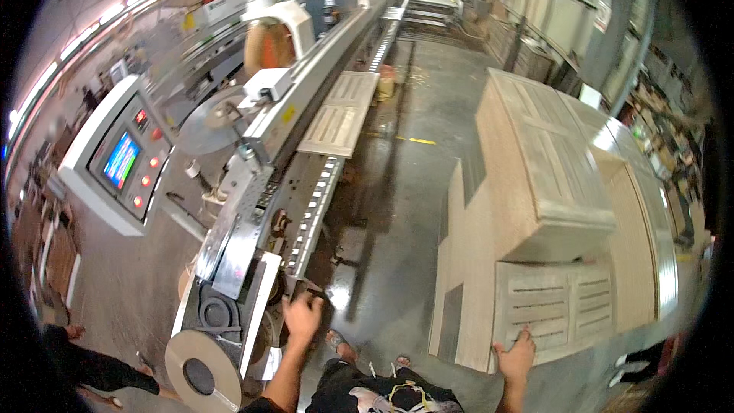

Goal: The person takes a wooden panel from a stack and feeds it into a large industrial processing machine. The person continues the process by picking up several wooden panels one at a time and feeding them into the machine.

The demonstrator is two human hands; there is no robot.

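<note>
Slotted wooden panel (554,310) lying flat at near right, before a taller panel stack (535,160). Its near edge is touched by the right hand (518,355), fingers spread, not gripping; whether the left hand (303,315), beside the long machine (279,131), is closed cannot be told. Stiffness and moderate weight are judged likely; opposite outer edges are best grasped, slots avoided

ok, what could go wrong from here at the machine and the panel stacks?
1. Pinch: the left hand is near the lower end of the white-padded track; fingers could catch if it runs. I can't tell whether it's moving.
2. Drop: the right hand is at the near edge of the slatted panel; a slip could land it near the feet, which look partly bare.
</note>
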